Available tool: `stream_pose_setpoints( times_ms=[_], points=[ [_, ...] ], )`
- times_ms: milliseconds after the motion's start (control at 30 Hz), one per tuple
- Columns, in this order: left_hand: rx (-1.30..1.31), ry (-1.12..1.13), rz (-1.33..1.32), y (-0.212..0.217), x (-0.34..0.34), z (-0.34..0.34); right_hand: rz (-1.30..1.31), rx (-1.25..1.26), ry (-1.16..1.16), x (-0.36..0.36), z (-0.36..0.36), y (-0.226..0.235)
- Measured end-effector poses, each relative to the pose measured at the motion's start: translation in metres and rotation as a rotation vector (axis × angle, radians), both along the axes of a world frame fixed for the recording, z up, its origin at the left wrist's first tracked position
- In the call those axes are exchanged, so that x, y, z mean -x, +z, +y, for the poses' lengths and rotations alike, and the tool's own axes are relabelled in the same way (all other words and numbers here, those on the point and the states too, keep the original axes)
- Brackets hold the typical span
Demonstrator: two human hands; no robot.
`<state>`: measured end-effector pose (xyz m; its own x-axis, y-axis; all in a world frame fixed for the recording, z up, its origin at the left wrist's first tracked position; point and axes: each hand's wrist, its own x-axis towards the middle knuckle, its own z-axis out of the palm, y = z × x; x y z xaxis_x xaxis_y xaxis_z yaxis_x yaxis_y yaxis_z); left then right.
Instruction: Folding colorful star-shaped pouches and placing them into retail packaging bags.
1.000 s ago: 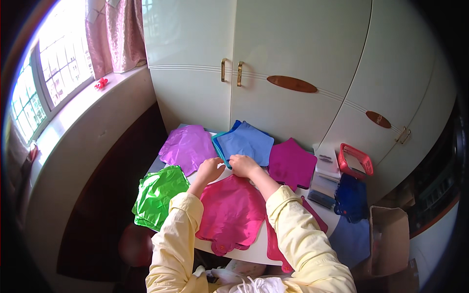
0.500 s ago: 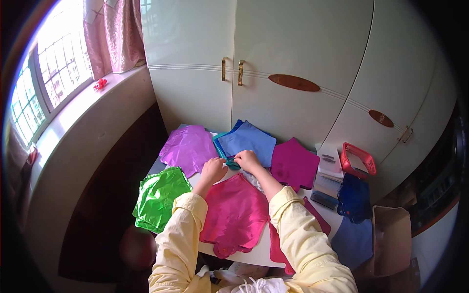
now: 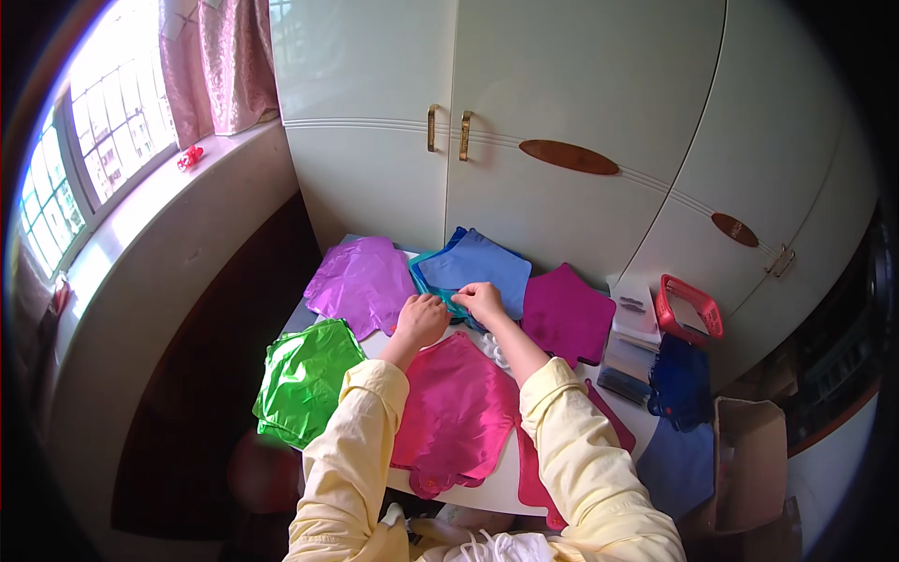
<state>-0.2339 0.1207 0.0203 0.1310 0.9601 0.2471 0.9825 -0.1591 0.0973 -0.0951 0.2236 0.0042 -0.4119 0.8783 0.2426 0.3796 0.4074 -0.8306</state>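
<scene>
My left hand is closed, its fingers curled at the near end of a teal foil piece. On the other side of it, my right hand pinches the same piece between thumb and fingers; its exact grip is partly hidden. Behind my hands lies a stack of flat blue pieces. A large shiny pink piece with a scalloped end is spread between my forearms. A white looped item lies under my right wrist.
Around the white table lie flat purple, bright green and magenta pieces. Packets, a red basket and a dark blue bundle stand right, near a cardboard box. A cabinet stands behind.
My left hand has moved right and slightly up, closer to my right hand. The right hand has shifted slightly up and right. More of the teal piece shows between them.
</scene>
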Motion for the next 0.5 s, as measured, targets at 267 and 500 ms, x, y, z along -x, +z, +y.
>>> stream_pose_setpoints(
  times_ms=[267,500],
  points=[
    [0.105,0.034,-0.06,-0.02,-0.005,0.019,0.322,0.064,-0.331,-0.032,0.044,0.026],
    [0.194,0.088,0.062,-0.008,-0.017,0.017,0.516,-0.166,-0.537,-0.124,0.074,0.096]
  ],
)
